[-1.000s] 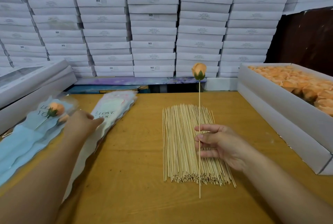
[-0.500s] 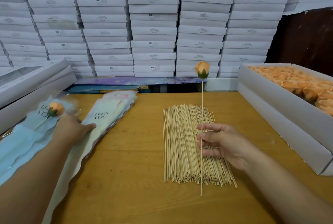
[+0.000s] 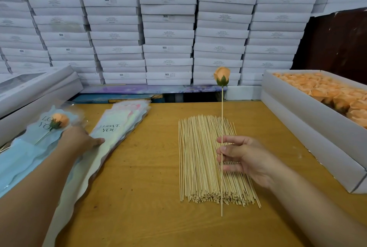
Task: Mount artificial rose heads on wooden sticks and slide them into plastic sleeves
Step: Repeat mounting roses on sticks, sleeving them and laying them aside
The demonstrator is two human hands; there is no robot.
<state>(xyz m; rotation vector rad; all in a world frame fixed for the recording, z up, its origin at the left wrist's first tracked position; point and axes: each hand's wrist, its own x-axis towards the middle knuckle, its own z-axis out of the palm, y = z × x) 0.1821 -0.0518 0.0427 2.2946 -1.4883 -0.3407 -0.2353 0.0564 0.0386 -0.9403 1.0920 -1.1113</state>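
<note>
1. Our right hand [image 3: 244, 157] pinches the wooden stick [image 3: 222, 127] between thumb and fingers [image 3: 228, 140], upright, with the peach rose head [image 3: 222, 74] seated on its top end. The stick's lower end hangs just past the near edge of the stick bundle [image 3: 210, 159], which is our landmark from here on.
2. Left of the bundle, our left hand [image 3: 79, 141] lies on the stack of "I LOVE YOU" sleeves [image 3: 111, 133], fingers nearly straight and pressed flat, gripping nothing yet.
3. The step in hand, as we read it: free one sleeve. We'd slide the top sheet off with the fingertips so only one comes away; thin plastic tends to cling.
4. Farther left of the bundle lies a finished rose in its blue sleeve [image 3: 45, 127]; we keep our forearm from dragging it.
5. Then we'd bring the stick left, bare end first into the sleeve mouth, holding low so the rose head isn't crushed.
6. Right of the bundle, the box of rose heads [image 3: 309, 113] waits on the tabletop [image 3: 149, 177].
</note>
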